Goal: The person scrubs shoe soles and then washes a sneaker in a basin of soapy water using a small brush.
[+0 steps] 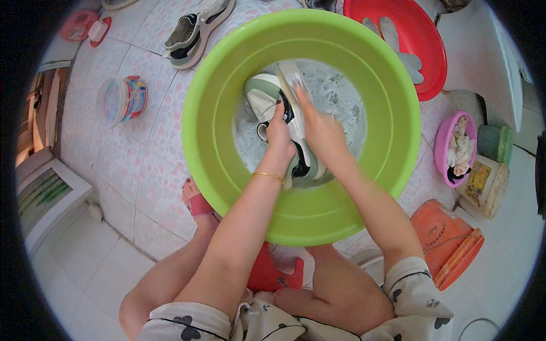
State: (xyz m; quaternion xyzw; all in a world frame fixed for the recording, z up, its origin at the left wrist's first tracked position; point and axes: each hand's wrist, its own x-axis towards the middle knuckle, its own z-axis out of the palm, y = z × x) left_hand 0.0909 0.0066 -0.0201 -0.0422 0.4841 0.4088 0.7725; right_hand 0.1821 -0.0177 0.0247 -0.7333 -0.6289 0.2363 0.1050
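A white, green and black sneaker lies tilted over soapy water inside a large lime-green basin. My left hand is closed around the sneaker's middle, at its opening. In my right hand is a pale scrub brush, pressed along the side of the sole; hand and brush are slightly blurred. My fingers hide part of the brush handle and the shoe's side. Foam floats around the shoe.
Another sneaker stands on the tiled floor at the far left. Light insoles lie in a red basin. Around are a clear tub, a pink basin of cloths, an orange bucket and a red stool.
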